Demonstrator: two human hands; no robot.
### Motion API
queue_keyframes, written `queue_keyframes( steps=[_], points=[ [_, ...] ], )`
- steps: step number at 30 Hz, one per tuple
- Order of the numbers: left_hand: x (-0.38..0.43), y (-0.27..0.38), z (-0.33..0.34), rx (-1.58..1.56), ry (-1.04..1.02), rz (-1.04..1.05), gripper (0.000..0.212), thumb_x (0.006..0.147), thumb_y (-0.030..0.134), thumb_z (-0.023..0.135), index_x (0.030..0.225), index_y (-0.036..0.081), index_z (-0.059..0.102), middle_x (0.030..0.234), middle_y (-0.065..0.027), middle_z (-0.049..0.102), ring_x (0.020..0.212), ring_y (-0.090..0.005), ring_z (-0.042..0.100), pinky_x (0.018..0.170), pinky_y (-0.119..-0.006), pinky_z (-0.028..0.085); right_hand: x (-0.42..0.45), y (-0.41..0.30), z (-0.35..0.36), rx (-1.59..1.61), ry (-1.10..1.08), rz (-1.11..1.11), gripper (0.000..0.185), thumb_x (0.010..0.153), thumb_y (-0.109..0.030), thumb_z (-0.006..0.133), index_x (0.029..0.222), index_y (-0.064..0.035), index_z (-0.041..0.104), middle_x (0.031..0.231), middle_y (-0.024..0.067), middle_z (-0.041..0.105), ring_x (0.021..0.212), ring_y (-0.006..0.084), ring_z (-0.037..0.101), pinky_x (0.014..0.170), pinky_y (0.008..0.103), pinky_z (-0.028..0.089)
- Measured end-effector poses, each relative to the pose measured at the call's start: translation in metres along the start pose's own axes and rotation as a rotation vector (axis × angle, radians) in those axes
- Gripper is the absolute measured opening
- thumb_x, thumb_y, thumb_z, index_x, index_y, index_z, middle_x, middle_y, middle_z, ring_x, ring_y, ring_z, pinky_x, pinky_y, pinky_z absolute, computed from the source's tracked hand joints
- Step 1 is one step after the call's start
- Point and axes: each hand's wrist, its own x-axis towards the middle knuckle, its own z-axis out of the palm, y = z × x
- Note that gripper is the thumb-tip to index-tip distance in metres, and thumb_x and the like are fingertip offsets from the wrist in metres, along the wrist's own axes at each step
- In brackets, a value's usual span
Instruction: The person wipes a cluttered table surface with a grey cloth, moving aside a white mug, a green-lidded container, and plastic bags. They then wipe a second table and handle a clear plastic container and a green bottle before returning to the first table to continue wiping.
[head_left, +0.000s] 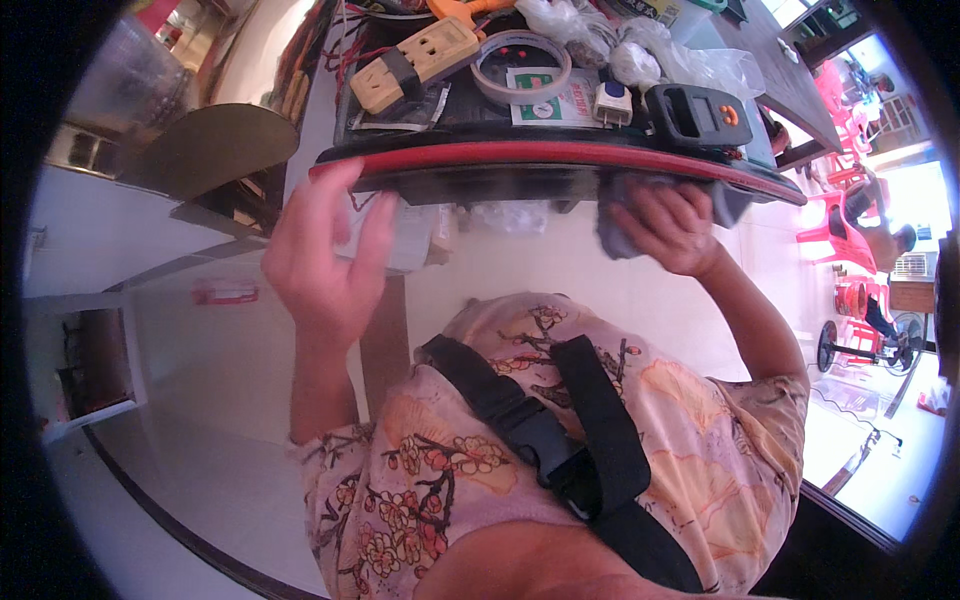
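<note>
My right hand presses a dark grey cloth against the near face of a black tray or panel, just under its long red edge. Blurred, my left hand is raised at the left end of that red edge, fingers apart, holding nothing; whether a fingertip touches the edge cannot be told. Behind the edge lie a beige power strip with a dark band, a roll of tape, a green and white packet, a white plug adapter and a dark grey device with an orange mark.
Clear plastic bags lie behind the device. A dark wooden table stands at the back right. Farther right are pink plastic chairs, a black fan and a seated person. A round brownish board is at left.
</note>
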Motion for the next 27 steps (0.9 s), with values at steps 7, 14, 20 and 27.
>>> queue_keyframes(
  steps=[7, 14, 20, 27],
  points=[
    [0.11, 0.016, 0.037, 0.657, -0.388, 0.194, 0.043, 0.074, 0.038, 0.068, 0.097, 0.002, 0.061, 0.083, -0.0167, 0.065, 0.078, -0.0329, 0.063, 0.065, -0.041, 0.05, 0.114, -0.036, 0.039, 0.329, 0.082, -0.288, 0.042, 0.065, -0.019, 0.052, 0.105, -0.005, 0.058, 0.119, 0.013, 0.053, 0.108, 0.024, 0.049, 0.089, 0.0373, 0.037],
    [0.141, -0.007, 0.062, 0.661, -0.588, 0.052, 0.048, 0.063, 0.049, 0.071, 0.081, 0.004, 0.068, 0.08, -0.0166, 0.066, 0.077, -0.0322, 0.064, 0.068, -0.041, 0.05, 0.103, -0.024, 0.022, 0.505, 0.171, -0.247, 0.039, 0.069, -0.021, 0.052, 0.102, -0.0019, 0.057, 0.119, 0.0171, 0.052, 0.102, 0.0248, 0.05, 0.079, 0.0389, 0.04],
    [0.151, 0.001, 0.046, 0.613, -0.429, -0.021, 0.054, 0.061, 0.053, 0.072, 0.08, 0.003, 0.065, 0.075, -0.0189, 0.064, 0.073, -0.0338, 0.063, 0.065, -0.042, 0.048, 0.084, -0.005, -0.002, 0.558, 0.237, -0.164, 0.038, 0.068, -0.018, 0.055, 0.102, -0.0032, 0.059, 0.114, 0.0173, 0.056, 0.098, 0.0257, 0.054, 0.078, 0.0378, 0.042],
    [0.173, 0.019, 0.026, 0.872, -0.348, -0.011, 0.032, 0.066, 0.032, 0.071, 0.079, 0.003, 0.066, 0.079, -0.0187, 0.064, 0.079, -0.0331, 0.063, 0.068, -0.043, 0.049, 0.116, -0.009, -0.022, 0.661, 0.32, -0.14, 0.036, 0.069, -0.017, 0.057, 0.102, -0.0045, 0.059, 0.112, 0.0173, 0.058, 0.093, 0.0268, 0.057, 0.072, 0.0372, 0.044]
  ],
)
